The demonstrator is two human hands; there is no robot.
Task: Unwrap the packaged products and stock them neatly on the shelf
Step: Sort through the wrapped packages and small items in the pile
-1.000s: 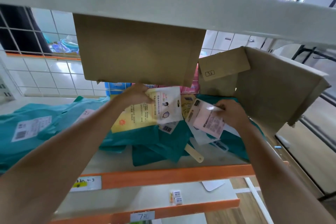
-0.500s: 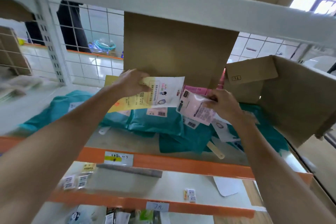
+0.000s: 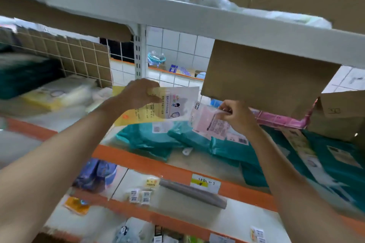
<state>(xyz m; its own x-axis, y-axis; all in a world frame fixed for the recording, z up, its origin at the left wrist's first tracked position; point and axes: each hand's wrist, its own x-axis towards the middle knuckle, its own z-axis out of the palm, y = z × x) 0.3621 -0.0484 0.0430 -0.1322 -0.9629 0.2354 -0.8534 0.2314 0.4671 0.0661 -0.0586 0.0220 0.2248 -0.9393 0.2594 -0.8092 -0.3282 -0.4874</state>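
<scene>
A: Where are the products?

B: Both are held up in the air over the middle shelf [image 3: 138,156]. The left hand [image 3: 138,94] is closed on the top edge of a yellow-and-white packet [image 3: 167,104], thumb in front, the card hanging flat toward the camera. The right hand [image 3: 237,116] pinches the upper corner of a pink packet [image 3: 209,122], fingers curled tight (its print is too blurred to read).

A: Do the two packets touch?

B: The pink one's left edge overlaps the right edge of the yellow-and-white one; whether they actually touch I cannot tell.

A: How much room is there around them?

B: Tight on the right: a cardboard box [image 3: 266,79] hangs down from under the grey upper shelf beam [image 3: 177,16], its lower edge just above the right hand. Below the packets lie teal mailer bags [image 3: 150,136], reaching almost to the shelf's orange front lip. To the left of the bags the shelf surface looks open as far as some pale wrapped bundles [image 3: 65,90] against the wire grid back [image 3: 85,55].
</scene>
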